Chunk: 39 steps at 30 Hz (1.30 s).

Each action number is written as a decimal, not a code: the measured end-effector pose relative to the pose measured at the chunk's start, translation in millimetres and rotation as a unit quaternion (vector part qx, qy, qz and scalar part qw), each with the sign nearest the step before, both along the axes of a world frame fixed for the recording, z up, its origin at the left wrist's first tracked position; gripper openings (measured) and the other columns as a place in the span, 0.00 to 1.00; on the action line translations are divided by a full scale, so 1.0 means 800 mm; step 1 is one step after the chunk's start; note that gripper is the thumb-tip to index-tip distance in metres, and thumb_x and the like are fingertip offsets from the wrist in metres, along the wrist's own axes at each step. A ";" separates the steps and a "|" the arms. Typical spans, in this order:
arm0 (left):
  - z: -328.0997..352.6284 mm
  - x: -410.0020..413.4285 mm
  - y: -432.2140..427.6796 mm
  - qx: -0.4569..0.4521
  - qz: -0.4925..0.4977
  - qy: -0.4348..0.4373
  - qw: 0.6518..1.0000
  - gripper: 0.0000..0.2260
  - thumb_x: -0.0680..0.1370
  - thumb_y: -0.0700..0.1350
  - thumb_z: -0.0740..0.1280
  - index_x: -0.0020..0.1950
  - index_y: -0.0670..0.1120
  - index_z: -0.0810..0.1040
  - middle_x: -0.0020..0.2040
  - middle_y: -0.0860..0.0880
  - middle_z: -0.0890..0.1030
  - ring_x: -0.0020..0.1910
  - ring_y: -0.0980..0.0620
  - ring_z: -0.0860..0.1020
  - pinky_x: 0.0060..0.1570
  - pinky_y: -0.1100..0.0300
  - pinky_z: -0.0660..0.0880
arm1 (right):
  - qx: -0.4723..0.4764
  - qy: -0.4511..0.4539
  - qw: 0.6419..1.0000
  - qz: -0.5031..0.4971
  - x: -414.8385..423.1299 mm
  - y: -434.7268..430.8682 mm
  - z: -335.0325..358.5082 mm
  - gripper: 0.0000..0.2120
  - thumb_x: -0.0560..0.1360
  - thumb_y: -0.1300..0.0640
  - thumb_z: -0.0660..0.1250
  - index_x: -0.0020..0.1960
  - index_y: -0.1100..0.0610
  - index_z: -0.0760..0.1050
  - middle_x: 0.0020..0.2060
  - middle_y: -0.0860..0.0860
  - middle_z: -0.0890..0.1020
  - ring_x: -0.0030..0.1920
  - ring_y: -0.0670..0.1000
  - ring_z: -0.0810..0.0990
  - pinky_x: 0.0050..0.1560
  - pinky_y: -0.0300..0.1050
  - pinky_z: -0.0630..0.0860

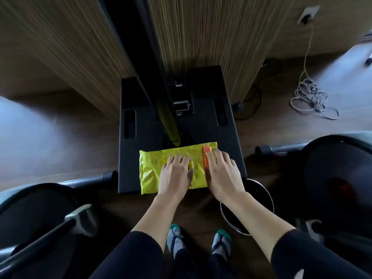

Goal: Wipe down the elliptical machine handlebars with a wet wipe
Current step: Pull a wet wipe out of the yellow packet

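Note:
A yellow wet-wipe pack [151,170] with an orange band lies flat on the near edge of a black base plate [229,137]. My left hand [175,174] rests on the middle of the pack, fingers curled at its flap. My right hand [221,174] presses flat on the pack's right end, over the orange band. No wipe is out of the pack. Black machines with round housings stand at the left [34,210] and right [338,178]. A dark bar with a grey end [76,220] slants in from the lower left.
A black post with a yellow edge [169,117] rises from the base plate. A round black bin [249,206] with a metal rim stands just right of my right wrist. A coiled white cable [310,97] lies on the floor at the right. Wood-panelled walls stand behind.

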State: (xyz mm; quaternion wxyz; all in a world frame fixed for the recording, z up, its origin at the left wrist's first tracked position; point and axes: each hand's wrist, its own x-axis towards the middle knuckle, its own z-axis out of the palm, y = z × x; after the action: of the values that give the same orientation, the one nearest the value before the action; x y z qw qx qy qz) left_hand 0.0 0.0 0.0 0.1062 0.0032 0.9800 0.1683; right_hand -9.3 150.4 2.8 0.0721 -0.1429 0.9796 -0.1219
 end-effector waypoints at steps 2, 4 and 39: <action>-0.019 -0.005 -0.001 0.018 0.006 0.011 1.000 0.15 0.78 0.47 0.67 0.64 0.46 0.74 0.59 0.47 0.77 0.61 0.46 0.71 0.56 0.53 0.71 | -0.008 0.011 1.000 -0.007 -0.007 -0.004 -0.021 0.26 0.68 0.60 0.73 0.64 0.62 0.72 0.60 0.59 0.76 0.56 0.61 0.77 0.49 0.53 0.76; -0.037 -0.006 -0.003 0.012 0.001 0.029 1.000 0.14 0.76 0.45 0.70 0.60 0.44 0.76 0.55 0.46 0.79 0.58 0.44 0.74 0.51 0.51 0.73 | -0.004 0.024 1.000 -0.010 -0.007 -0.004 -0.042 0.25 0.67 0.59 0.75 0.62 0.61 0.73 0.59 0.58 0.77 0.55 0.61 0.78 0.48 0.52 0.77; -0.088 0.004 -0.030 0.147 0.026 0.101 0.984 0.15 0.74 0.40 0.72 0.60 0.50 0.81 0.36 0.50 0.79 0.40 0.50 0.76 0.40 0.58 0.74 | -0.024 0.016 0.999 -0.027 0.012 -0.002 -0.097 0.23 0.74 0.55 0.70 0.68 0.56 0.71 0.68 0.55 0.73 0.66 0.60 0.73 0.63 0.61 0.70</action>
State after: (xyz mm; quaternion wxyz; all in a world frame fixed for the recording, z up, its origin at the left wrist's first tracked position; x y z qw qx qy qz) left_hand 2.9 -24.1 -70.1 0.0009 0.0102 0.9501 0.3116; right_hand 0.1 149.1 -75.2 0.0501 -0.1203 0.9809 -0.1447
